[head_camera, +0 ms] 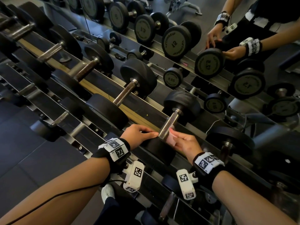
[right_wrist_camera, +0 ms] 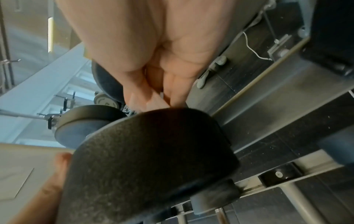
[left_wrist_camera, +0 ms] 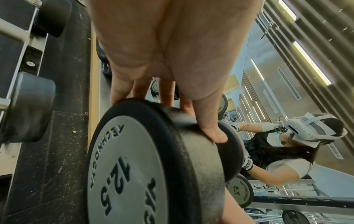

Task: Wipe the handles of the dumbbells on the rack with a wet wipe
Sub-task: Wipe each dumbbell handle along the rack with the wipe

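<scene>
1. Multi-tier dark metal dumbbell rack [head_camera: 146,118] runs diagonally through the head view, loaded with black round-headed dumbbells on steel handles.
2. Target: black rubber-headed dumbbell with knurled steel handle [head_camera: 168,125], on the top tier, nearest the person. Grey end plate reads 12.5 in the left wrist view [left_wrist_camera: 126,174].
3. Left hand [head_camera: 138,134]: rests on top of the near head of that dumbbell. Fingers [left_wrist_camera: 209,121] lie draped over the rubber rim, thumb tip close to the near end of the handle. Fingers only lightly bent, not closed round anything.
4. Right hand [head_camera: 186,142]: pinches a pale pink wet wipe [head_camera: 172,137] between thumb and fingers. Wipe is pressed against the right side of the handle at its near end, close to the near head.
5. Right wrist view: near head [right_wrist_camera: 153,159] fills the lower frame, fingers [right_wrist_camera: 176,91] bunched above it with a pale fold of wipe between them. Handle itself hidden there. View is blurred.
6. Next black dumbbell to the left [head_camera: 126,93] sits on the same tier, handle bare; further ones line up beyond it.
7. Mirror [head_camera: 211,17] behind the rack reflects the dumbbells and both hands.
8. White tagged wrist cameras on black straps on both forearms [head_camera: 134,176].
</scene>
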A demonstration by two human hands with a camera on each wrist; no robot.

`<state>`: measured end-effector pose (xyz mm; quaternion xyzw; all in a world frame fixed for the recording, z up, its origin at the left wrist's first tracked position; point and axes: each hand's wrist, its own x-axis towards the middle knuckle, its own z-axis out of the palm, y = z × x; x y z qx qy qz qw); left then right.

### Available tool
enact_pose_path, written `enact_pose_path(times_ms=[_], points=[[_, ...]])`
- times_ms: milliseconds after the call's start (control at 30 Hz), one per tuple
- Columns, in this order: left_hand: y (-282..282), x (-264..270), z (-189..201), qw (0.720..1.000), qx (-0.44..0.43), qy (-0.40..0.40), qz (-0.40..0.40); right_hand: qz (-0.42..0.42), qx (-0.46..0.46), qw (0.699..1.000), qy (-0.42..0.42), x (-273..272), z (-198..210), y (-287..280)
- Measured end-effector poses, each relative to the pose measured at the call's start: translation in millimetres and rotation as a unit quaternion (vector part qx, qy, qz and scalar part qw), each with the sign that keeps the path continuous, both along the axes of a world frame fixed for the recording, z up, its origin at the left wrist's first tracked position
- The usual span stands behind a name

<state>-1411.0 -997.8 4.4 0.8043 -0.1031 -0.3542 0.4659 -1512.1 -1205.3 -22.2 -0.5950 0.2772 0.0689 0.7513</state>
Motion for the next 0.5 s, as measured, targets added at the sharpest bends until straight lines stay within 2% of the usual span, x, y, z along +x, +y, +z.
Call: enact_pose_path(times_ms=[67,167,233,400,500], points=[[0.2,-0.5,0.4,1.0,-0.001,0.001,0.001,0.009,0.006,1.0,0.017,-4.5,-1.9,-4.8],[-0.5,-0.1,1.0,1.0,0.01,-0.007,0.005,-0.126,0.019,0.992,0.008,7.8,-3.7,-14.5],[-0.8,0.3,0.0,1.0,0.008,-0.006,0.001,-0.182,0.024,0.983,-0.012,22.6,-2.5,-16.1],[-0.4,1.1,-2.6,1.0,0.003,-0.006,-0.008,-0.19,0.062,0.978,-0.05,41.2,-7.5,0.4],[-0.4,1.3,-1.2,1.0,-0.001,-0.004,-0.009,-0.184,0.029,0.982,-0.042,34.7,-9.9,3.2]])
